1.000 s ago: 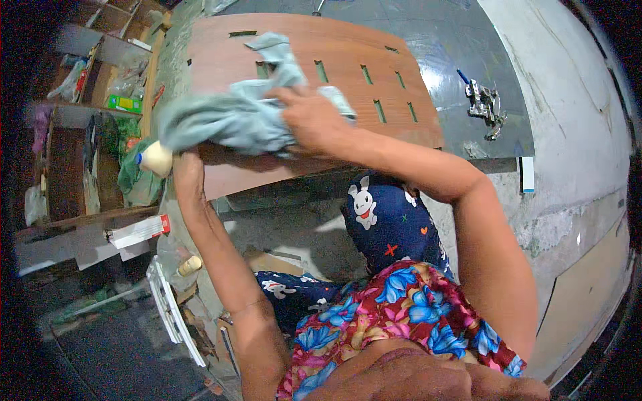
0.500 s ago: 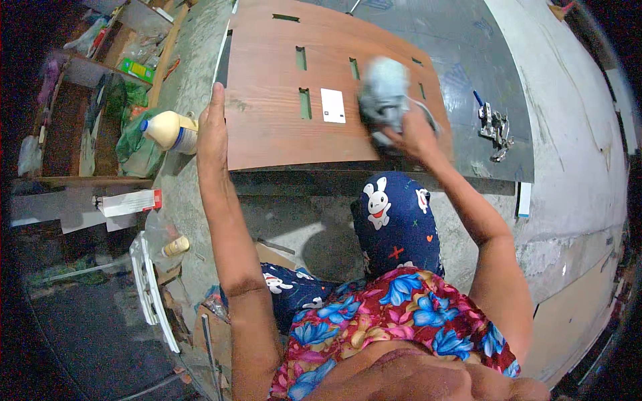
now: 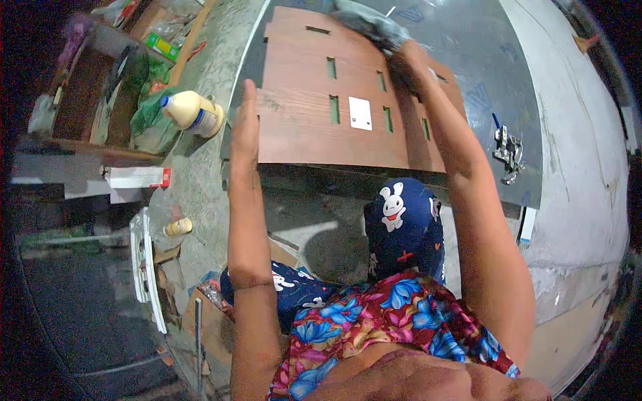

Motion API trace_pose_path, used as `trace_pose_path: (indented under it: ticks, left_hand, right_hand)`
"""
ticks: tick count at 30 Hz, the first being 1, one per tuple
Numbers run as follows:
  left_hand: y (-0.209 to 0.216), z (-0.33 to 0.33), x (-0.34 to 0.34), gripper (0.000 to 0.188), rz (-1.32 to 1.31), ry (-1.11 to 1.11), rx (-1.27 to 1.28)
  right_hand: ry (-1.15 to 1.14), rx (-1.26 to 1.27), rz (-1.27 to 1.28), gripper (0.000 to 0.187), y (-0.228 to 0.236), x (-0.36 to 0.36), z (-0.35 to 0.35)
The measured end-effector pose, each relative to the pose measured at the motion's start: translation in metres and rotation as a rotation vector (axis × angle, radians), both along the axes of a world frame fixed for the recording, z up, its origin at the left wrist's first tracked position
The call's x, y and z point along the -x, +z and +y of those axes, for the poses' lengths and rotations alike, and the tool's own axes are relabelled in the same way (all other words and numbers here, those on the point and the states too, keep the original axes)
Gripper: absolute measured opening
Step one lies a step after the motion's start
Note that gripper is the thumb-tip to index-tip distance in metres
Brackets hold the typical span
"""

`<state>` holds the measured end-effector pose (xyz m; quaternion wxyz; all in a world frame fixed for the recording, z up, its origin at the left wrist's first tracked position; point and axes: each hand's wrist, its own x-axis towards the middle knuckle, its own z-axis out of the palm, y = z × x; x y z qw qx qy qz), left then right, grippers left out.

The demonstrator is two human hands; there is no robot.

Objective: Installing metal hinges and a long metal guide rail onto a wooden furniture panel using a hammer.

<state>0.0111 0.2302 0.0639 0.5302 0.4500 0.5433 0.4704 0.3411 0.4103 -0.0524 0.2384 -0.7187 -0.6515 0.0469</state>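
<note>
A reddish-brown wood-grain panel (image 3: pixel 301 137) with several rectangular slots lies in front of me. A small white card-like piece (image 3: pixel 360 113) rests on it. My left hand (image 3: pixel 246 130) lies along the panel's left edge, its fingers straight; the thumb is not clearly visible. Stretched to the far side, my right hand (image 3: pixel 409 60) grips a bunched grey-green cloth (image 3: pixel 371 23) against the panel's far edge. The cloth is smeared by motion, and the right fingers are partly hidden.
Beneath the panel is a dark sheet-covered surface (image 3: pixel 491 53), with metal hinges (image 3: pixel 508 154) at its right. A cream bottle with a blue cap (image 3: pixel 200 115) stands left of my left hand. Wooden compartments (image 3: pixel 77 100) hold bags farther left; a small bottle (image 3: pixel 178 227) lies below.
My right hand has swept the cloth away from me, from the panel's near right part to its far edge. My left hand stays at the left edge. The whole view has shifted slightly.
</note>
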Motion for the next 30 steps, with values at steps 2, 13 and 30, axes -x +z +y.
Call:
trace_pose_path:
  ticks: [2, 13, 30]
  left_hand:
    - [-0.008, -0.003, 0.005, 0.070, -0.023, 0.032, -0.041]
    - [-0.013, 0.005, 0.011, 0.075, -0.034, 0.165, -0.158]
    - [-0.026, 0.004, 0.010, 0.078, -0.173, 0.038, 0.027]
  right_hand:
    - [0.045, 0.045, -0.060, 0.035, -0.014, -0.023, -0.012]
    - [0.555, -0.270, -0.080, 0.015, 0.061, 0.142, -0.134]
    - [-0.274, 0.298, -0.039, 0.043, -0.130, -0.171, -0.255]
